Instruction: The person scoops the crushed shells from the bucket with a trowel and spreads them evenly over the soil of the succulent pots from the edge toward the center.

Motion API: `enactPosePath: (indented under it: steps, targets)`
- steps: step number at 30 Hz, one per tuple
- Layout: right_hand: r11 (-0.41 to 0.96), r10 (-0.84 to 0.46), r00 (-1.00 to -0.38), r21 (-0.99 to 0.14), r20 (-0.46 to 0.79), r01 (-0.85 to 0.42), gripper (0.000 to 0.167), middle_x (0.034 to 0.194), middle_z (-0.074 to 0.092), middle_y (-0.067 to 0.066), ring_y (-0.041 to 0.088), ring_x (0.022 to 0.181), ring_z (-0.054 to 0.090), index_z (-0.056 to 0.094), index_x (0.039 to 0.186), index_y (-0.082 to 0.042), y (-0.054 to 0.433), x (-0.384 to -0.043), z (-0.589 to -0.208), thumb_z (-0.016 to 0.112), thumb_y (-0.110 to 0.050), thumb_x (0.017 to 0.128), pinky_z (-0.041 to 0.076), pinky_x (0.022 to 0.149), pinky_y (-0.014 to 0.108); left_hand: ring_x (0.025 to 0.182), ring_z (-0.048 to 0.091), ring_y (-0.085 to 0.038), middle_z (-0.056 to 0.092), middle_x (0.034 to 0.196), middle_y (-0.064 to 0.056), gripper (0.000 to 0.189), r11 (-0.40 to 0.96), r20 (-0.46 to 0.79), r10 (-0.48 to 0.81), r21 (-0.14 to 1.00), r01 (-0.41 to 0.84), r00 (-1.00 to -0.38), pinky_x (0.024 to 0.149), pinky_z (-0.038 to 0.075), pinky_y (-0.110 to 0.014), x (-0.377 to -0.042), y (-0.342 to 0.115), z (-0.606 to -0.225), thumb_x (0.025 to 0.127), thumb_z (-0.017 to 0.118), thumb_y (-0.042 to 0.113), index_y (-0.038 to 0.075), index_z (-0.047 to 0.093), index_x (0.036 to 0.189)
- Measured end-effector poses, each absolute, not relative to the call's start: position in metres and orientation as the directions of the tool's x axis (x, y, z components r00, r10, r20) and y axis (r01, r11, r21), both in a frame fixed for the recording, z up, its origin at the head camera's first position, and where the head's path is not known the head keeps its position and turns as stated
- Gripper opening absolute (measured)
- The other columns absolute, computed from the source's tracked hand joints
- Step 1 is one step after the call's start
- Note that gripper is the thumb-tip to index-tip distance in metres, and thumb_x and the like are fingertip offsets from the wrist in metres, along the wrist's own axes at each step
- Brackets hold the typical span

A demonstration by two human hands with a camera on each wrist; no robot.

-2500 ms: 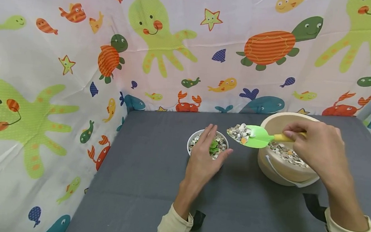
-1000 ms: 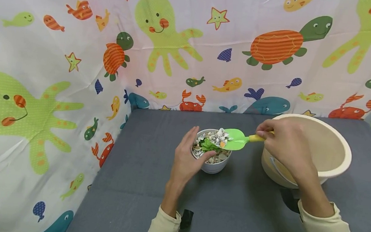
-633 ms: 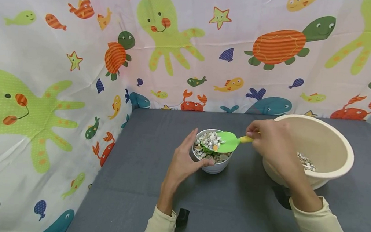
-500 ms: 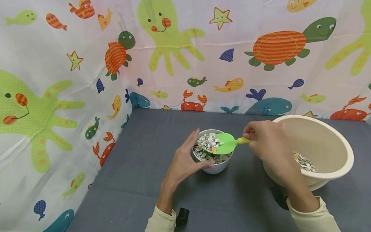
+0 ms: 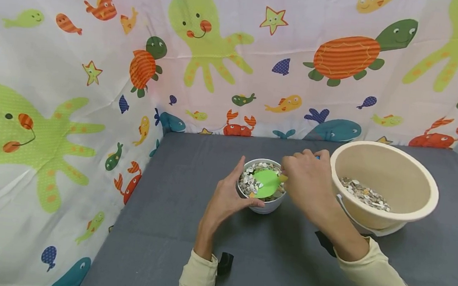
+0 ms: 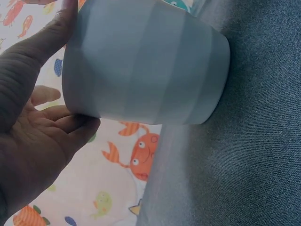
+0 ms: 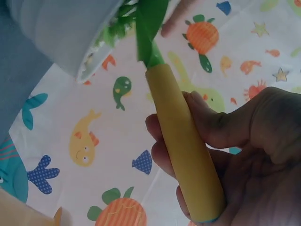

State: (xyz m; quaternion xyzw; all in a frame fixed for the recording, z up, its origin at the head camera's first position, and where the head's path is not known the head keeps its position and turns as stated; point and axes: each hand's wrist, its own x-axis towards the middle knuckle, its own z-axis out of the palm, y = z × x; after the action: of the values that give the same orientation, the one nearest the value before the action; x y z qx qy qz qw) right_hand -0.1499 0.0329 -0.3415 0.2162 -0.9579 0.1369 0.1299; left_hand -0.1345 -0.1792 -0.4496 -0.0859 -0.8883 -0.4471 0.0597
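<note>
My left hand (image 5: 225, 202) holds the white flower pot (image 5: 265, 208) at its rim, thumb in front and fingers round the far side. The pot stands upright on the table, filled with small shells and pebbles (image 5: 246, 183). In the right wrist view a green plant (image 7: 113, 35) shows at the pot's mouth; from the head it is hidden. My right hand (image 5: 306, 184) grips the yellow handle (image 7: 183, 141) of a small garden trowel (image 5: 267, 185). Its light green blade is tipped over the pot, its back turned up.
A large cream bucket (image 5: 429, 203) with shells and pebbles (image 5: 365, 194) in it stands to the right, its handle (image 5: 349, 215) hanging down in front. A dark grey cloth (image 5: 164, 228) covers the table. A printed sea-animal curtain (image 5: 215, 110) hangs behind and at the left.
My right hand has carried the loaded trowel left from the bucket to over the pot, then turned the blade over, and the shells came off it. My left hand has closed round the pot's rim.
</note>
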Motion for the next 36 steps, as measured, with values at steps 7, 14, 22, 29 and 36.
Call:
enactPosePath:
  steps: [7,14,22,29,36]
  targets:
    - [0.888,-0.364,-0.872,-0.160,0.328,-0.431,0.008,0.068,0.068,0.009,0.030,0.074,0.060,0.077,0.076,-0.008,0.026,-0.153,-0.342,0.082,-0.004,0.080,0.040,0.088,0.056,0.155,0.042,-0.024,0.037,0.171,0.000,0.126,0.604,0.181,0.065,0.776,0.183,-0.981,0.123,0.040,-0.051,-0.133,-0.176,-0.450,0.066,0.100,0.041,0.024,0.026,0.167]
    - [0.910,-0.341,-0.864,-0.098,0.371,-0.402,0.036,0.052,0.049,0.005,0.029,0.063,0.053,0.053,0.052,-0.014,0.018,-0.155,-0.343,0.068,0.003,0.080,0.039,0.085,0.054,0.146,0.051,-0.032,0.047,0.162,-0.012,0.128,0.641,0.178,0.038,0.750,0.160,-0.983,0.117,0.046,-0.055,-0.132,-0.172,-0.447,0.064,0.101,0.042,0.018,0.028,0.167]
    - [0.918,-0.334,-0.880,-0.094,0.337,-0.384,0.036,0.051,0.050,0.005,0.029,0.063,0.054,0.053,0.051,-0.014,0.013,-0.158,-0.341,0.069,-0.002,0.081,0.038,0.084,0.052,0.137,0.057,-0.034,0.052,0.156,-0.016,0.129,0.676,0.159,-0.019,0.730,0.105,-0.987,0.111,0.051,-0.054,-0.127,-0.169,-0.442,0.064,0.100,0.045,0.016,0.028,0.167]
    - [0.917,-0.342,-0.888,-0.095,0.308,-0.387,0.033,0.052,0.052,0.005,0.028,0.062,0.057,0.057,0.054,-0.014,0.012,-0.162,-0.338,0.073,-0.007,0.082,0.039,0.081,0.051,0.130,0.061,-0.033,0.056,0.151,-0.018,0.131,0.696,0.155,-0.083,0.716,0.054,-0.984,0.106,0.054,-0.052,-0.123,-0.164,-0.439,0.061,0.101,0.046,0.014,0.030,0.166]
    - [0.918,-0.345,-0.899,-0.101,0.269,-0.383,0.021,0.056,0.058,0.007,0.028,0.063,0.059,0.067,0.063,-0.010,0.012,-0.164,-0.331,0.077,-0.011,0.082,0.039,0.081,0.050,0.133,0.060,-0.034,0.055,0.153,-0.018,0.131,0.698,0.131,-0.112,0.716,0.015,-0.985,0.109,0.053,-0.053,-0.123,-0.161,-0.438,0.061,0.101,0.047,0.014,0.030,0.166]
